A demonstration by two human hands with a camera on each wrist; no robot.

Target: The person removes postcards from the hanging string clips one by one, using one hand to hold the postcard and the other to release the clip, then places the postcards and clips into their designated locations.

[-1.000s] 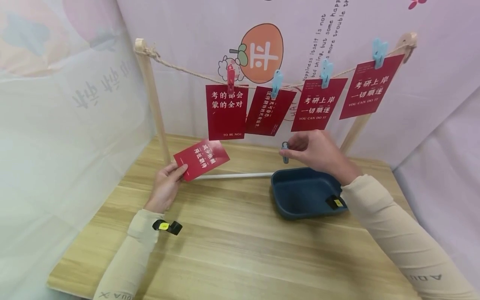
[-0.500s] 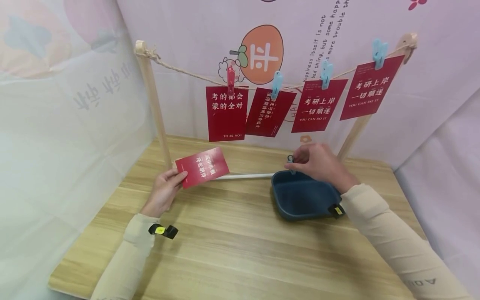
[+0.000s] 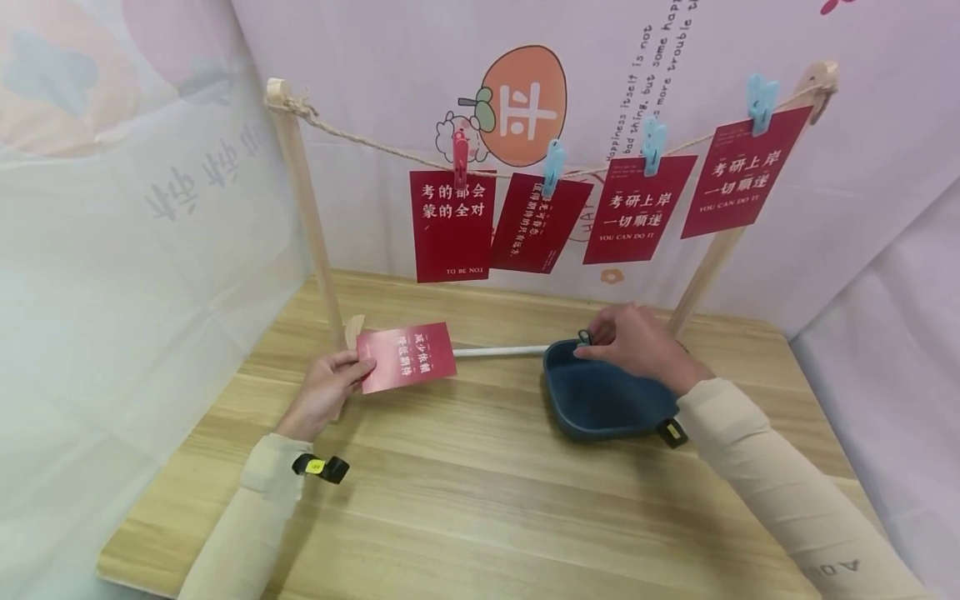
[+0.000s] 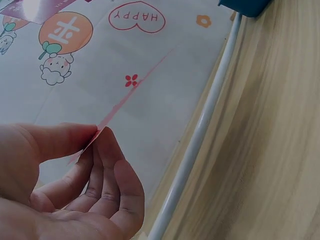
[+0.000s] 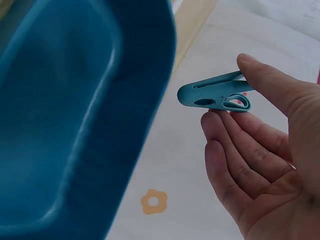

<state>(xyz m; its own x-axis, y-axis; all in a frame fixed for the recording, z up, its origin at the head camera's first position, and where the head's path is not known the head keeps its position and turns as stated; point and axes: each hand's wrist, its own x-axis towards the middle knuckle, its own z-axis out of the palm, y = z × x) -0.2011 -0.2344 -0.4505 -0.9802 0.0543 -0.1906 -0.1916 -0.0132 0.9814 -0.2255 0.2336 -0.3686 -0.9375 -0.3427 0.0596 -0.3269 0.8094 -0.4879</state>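
My left hand [image 3: 325, 388] pinches the left edge of a red card [image 3: 411, 357] with white lettering, held above the table near the left post. In the left wrist view the card [image 4: 120, 105] shows nearly edge-on between thumb and fingertips. At the right, my right hand [image 3: 636, 343] pinches a blue clothespin [image 5: 212, 94] between thumb and fingers, close to the far rim of the dark blue tray [image 3: 558, 412]. Red cards hang from a twine [image 3: 375, 147]: one [image 3: 453, 242] under a red clothespin [image 3: 461, 157], others [image 3: 639, 208] under light blue clothespins [image 3: 652, 148].
Two wooden posts [image 3: 309, 208] hold up the twine. A white rod [image 3: 498, 352] lies low between them, running behind the tray. The wooden table [image 3: 465, 500] ends against a printed cloth backdrop [image 3: 360, 75].
My right hand has lowered with the clothespin from above the tray to its far rim. My left hand has come down a little, and the card has turned more level.
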